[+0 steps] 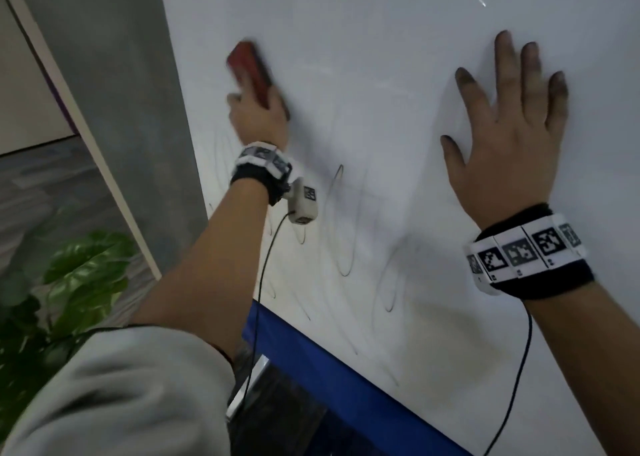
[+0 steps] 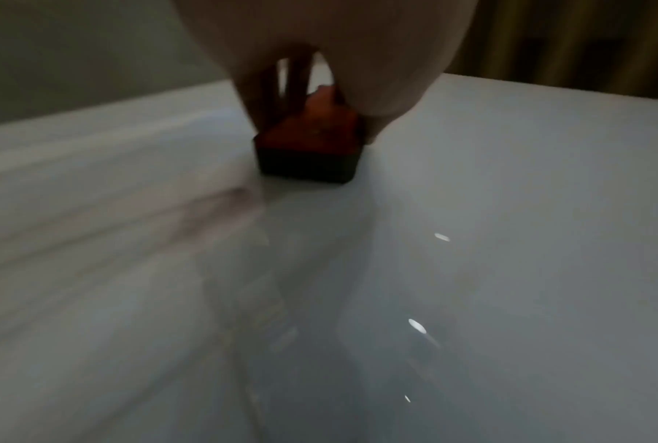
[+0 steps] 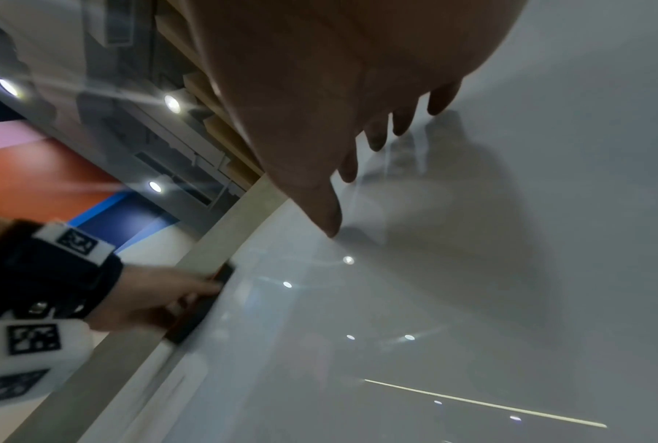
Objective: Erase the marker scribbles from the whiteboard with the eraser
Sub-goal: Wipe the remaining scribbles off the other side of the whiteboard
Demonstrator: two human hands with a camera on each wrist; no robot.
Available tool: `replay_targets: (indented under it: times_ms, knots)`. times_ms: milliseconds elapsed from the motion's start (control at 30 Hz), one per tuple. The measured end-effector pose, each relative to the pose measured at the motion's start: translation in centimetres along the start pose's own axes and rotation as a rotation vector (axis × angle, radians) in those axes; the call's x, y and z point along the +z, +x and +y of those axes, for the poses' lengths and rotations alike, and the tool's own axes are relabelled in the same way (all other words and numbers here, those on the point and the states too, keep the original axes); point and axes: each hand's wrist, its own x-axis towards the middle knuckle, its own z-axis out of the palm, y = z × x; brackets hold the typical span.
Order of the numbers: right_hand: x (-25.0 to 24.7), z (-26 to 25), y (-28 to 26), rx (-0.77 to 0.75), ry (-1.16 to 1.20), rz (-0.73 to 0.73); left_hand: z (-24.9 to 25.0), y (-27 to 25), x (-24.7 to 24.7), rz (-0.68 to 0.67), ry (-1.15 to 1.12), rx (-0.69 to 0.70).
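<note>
The left hand (image 1: 258, 116) is gripping the red eraser (image 1: 250, 69) at the whiteboard's (image 1: 398, 75) ten o'clock; light and rigid, it is probably best held by its sides. The right hand (image 1: 509, 137) is pressing flat, fingers spread, at two o'clock.

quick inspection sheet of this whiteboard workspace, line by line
surface: whiteboard, glossy white with light reflections; upper area looks wiped, faint smears remain.
job's things: red eraser pressed on the board near its left edge, blurred; thin dark marker scribbles left on the lower part, below both hands.
clutter: nothing seen.
grippers: left hand grips the eraser; right hand flat on the board, fingers spread, tips dark-smudged.
cables: black cable hangs from the left wrist unit; another from the right wristband.
surroundings: blue band under the board, grey wall at left, green plant lower left.
</note>
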Motion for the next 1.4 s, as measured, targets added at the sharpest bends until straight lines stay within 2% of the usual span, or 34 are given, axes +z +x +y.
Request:
replay_targets:
  times_ms: [33, 67, 133, 200, 267, 367, 400, 467, 533, 667, 700, 733, 800, 933, 1000, 1067, 1100, 1233, 1300, 1333, 1400]
  knots:
    - [0.0, 0.1, -0.3, -0.002, -0.009, -0.004, -1.3, 0.5, -0.5, -0.058, 0.028, -0.174]
    - [0.0, 0.2, -0.6, -0.004, -0.013, -0.006, -1.9, 0.6, -0.9, -0.102, 0.047, -0.272]
    - [0.2, 0.2, -1.0, -0.004, -0.011, -0.001, -0.6, 0.3, -1.2, -0.14, 0.061, -0.295]
    - [0.4, 0.1, -1.2, -0.005, -0.005, 0.003, 2.0, -1.0, -0.8, -0.096, 0.026, -0.149]
    - [0.6, -0.1, -1.2, 0.005, 0.002, 0.004, 4.5, -4.5, 0.0, -0.05, -0.057, 0.147]
    - [0.9, -0.2, -1.3, 0.019, 0.004, 0.01, 6.4, -11.3, 1.4, -0.069, -0.095, 0.558]
    - [0.9, -0.2, -1.4, 0.018, 0.01, 0.011, 6.5, -12.5, 1.8, -0.066, -0.103, 0.628]
    - [1.0, -0.2, -1.5, 0.013, 0.022, 0.013, 5.6, -12.4, 2.3, -0.036, -0.108, 0.675]
    - [1.1, 0.2, -1.6, 0.01, 0.014, 0.006, 2.5, -10.0, 2.9, 0.027, -0.084, 0.548]
    - [1.2, 0.6, -1.8, -0.019, -0.004, -0.008, -6.7, -5.3, 2.6, 0.075, -0.061, -0.09]
    - [1.2, 0.7, -1.8, -0.022, -0.009, -0.01, -7.6, -4.9, 2.3, 0.059, -0.064, -0.191]
    - [1.2, 0.7, -1.8, -0.021, -0.013, -0.01, -7.6, -4.7, 2.2, 0.047, -0.076, -0.221]
    - [1.2, 0.3, -2.0, -0.007, -0.02, -0.011, -5.5, -5.6, 2.3, 0.049, -0.126, -0.135]
    - [1.3, -0.7, -2.1, 0.028, -0.02, -0.006, 0.2, -10.7, 2.9, -0.017, -0.135, 0.411]
    - [1.4, -0.6, -2.2, 0.028, -0.022, -0.007, 0.6, -12.0, 3.1, -0.023, -0.085, 0.529]
    - [1.5, -0.2, -2.2, 0.017, -0.025, -0.019, -0.5, -11.0, 3.4, 0.005, -0.041, 0.486]
    - [1.5, 0.1, -2.2, 0.012, -0.024, -0.026, -1.3, -9.9, 3.4, 0.024, -0.025, 0.415]
    - [1.6, 0.3, -2.3, -0.004, -0.011, -0.035, -3.9, -4.8, 2.7, 0.057, -0.049, -0.113]
    - [1.4, 0.0, -2.6, -0.004, -0.004, -0.028, -3.4, -3.9, 2.3, 0.039, -0.077, -0.293]
    - [1.3, -0.2, -2.7, 0.003, 0.0, -0.023, -2.6, -4.2, 2.1, 0.029, -0.099, -0.308]
    - [1.2, -0.6, -2.8, 0.017, 0.001, -0.016, -0.1, -6.3, 2.2, 0.013, -0.144, -0.163]
